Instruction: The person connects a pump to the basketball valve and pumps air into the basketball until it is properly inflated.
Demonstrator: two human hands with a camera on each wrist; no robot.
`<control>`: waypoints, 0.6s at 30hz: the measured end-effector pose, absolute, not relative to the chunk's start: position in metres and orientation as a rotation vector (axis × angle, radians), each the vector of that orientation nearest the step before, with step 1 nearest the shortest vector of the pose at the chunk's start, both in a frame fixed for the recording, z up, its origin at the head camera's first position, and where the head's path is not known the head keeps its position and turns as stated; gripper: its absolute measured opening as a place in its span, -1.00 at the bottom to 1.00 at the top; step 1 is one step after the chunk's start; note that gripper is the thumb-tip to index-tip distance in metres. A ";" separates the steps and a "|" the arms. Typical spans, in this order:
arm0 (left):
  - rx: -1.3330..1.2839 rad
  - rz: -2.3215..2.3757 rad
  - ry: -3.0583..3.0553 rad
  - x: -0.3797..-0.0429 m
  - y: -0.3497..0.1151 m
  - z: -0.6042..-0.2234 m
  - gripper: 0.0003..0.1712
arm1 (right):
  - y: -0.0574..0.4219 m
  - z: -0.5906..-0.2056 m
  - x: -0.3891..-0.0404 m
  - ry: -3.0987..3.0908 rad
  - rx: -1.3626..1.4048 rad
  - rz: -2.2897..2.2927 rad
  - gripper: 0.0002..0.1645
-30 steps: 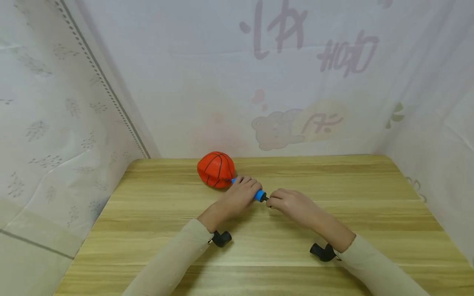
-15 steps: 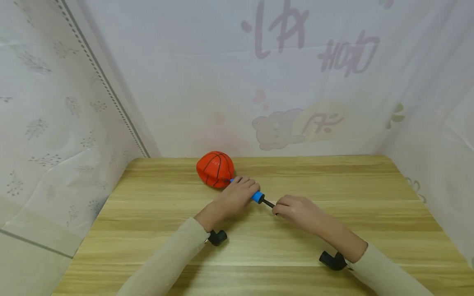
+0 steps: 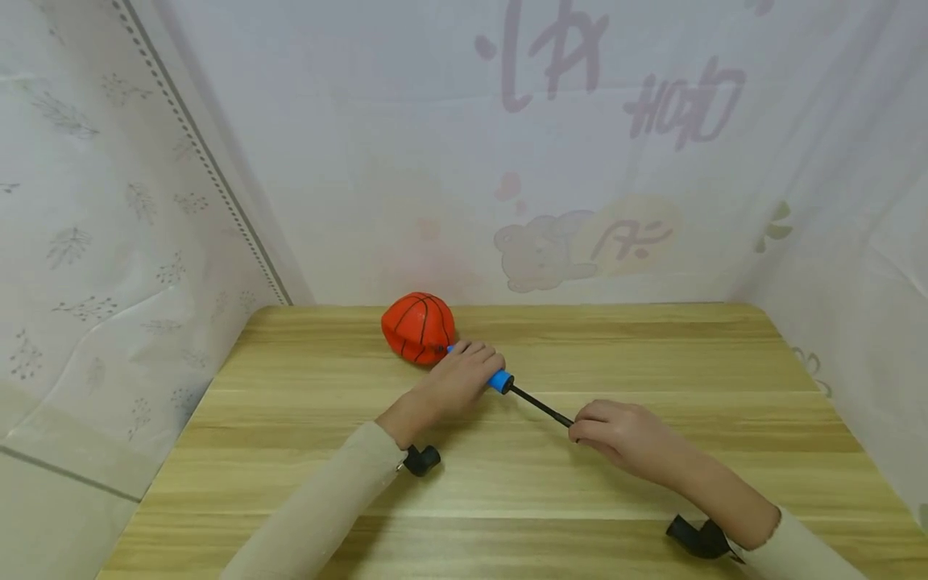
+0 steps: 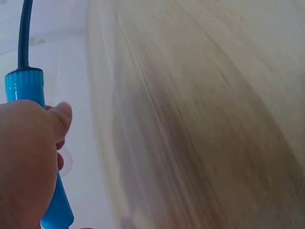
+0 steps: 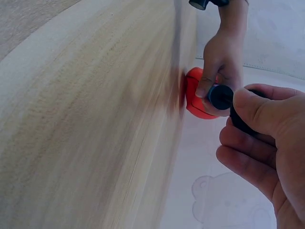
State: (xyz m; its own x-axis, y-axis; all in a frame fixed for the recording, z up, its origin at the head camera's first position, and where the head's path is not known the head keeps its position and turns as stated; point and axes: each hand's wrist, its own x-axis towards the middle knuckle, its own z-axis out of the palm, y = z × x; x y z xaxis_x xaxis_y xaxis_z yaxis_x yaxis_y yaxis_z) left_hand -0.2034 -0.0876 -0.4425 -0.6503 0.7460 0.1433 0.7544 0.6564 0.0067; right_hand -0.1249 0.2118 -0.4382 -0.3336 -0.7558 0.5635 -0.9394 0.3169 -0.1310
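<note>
A blue hand pump points at a red, partly dented ball with black lines, its front end right at the ball's side. My left hand grips the pump's barrel; in the left wrist view the fingers and thumb wrap round the blue tube. A long stretch of the black pump rod shows out of the barrel. At the rod's far end my right hand holds the black handle, pinched between thumb and fingers in the right wrist view.
All this is over a wood-grain table. Pale printed cloth hangs behind it and along both sides. A black wrist camera sits under the left forearm, another under the right.
My right hand has drawn back to the right and toward me, pulling the rod much further out of the barrel. The left hand and ball have shifted only slightly.
</note>
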 end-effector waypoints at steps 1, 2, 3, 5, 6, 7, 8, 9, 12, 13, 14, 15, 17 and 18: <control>-1.253 -0.098 -2.745 -0.203 -0.088 -0.442 -0.77 | 0.212 -0.438 -0.124 -2.192 1.503 0.625 -0.63; -1.255 -0.100 -2.752 -0.203 -0.088 -0.442 -0.78 | 0.212 -0.438 -0.124 -2.195 1.500 0.618 -0.62; -1.254 -0.098 -2.757 -0.203 -0.088 -0.443 -0.77 | 0.211 -0.437 -0.124 -2.194 1.498 0.604 -0.61; -1.243 -0.092 -2.763 -0.203 -0.086 -0.443 -0.77 | 0.209 -0.436 -0.124 -2.189 1.492 0.553 -0.57; -1.233 -0.084 -2.765 -0.203 -0.086 -0.444 -0.77 | 0.207 -0.435 -0.125 -2.183 1.491 0.522 -0.56; -1.221 -0.074 -2.767 -0.203 -0.085 -0.444 -0.78 | 0.205 -0.434 -0.126 -2.182 1.490 0.487 -0.57; -1.210 -0.065 -2.766 -0.203 -0.085 -0.445 -0.78 | 0.202 -0.433 -0.127 -2.186 1.491 0.449 -0.66; -1.202 -0.059 -2.764 -0.202 -0.084 -0.445 -0.79 | 0.199 -0.432 -0.128 -2.192 1.494 0.418 -0.77; -1.194 -0.053 -2.769 -0.201 -0.083 -0.445 -0.81 | 0.191 -0.430 -0.134 -2.222 1.500 0.357 -0.86; -1.193 -0.052 -2.767 -0.201 -0.083 -0.445 -0.81 | 0.189 -0.430 -0.136 -2.238 1.499 0.342 -0.77; -1.192 -0.051 -2.767 -0.200 -0.083 -0.445 -0.81 | 0.186 -0.430 -0.138 -2.252 1.496 0.332 -0.69; -1.193 -0.049 -2.766 -0.199 -0.082 -0.444 -0.81 | 0.183 -0.431 -0.141 -2.261 1.494 0.323 -0.69; -1.191 -0.047 -2.765 -0.199 -0.082 -0.444 -0.81 | 0.178 -0.431 -0.146 -2.275 1.489 0.313 -0.71; -1.193 -0.050 -2.756 -0.199 -0.082 -0.444 -0.81 | 0.175 -0.431 -0.148 -2.282 1.483 0.309 -0.71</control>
State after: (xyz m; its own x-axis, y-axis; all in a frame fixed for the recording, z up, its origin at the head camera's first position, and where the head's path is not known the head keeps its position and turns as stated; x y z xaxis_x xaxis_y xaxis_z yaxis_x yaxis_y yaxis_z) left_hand -0.1986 -0.0818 -0.4442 -0.6766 0.7230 0.1396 0.7276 0.6856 -0.0246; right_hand -0.1482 0.1749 -0.4314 -0.3569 -0.8220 0.4438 -0.9105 0.4124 0.0316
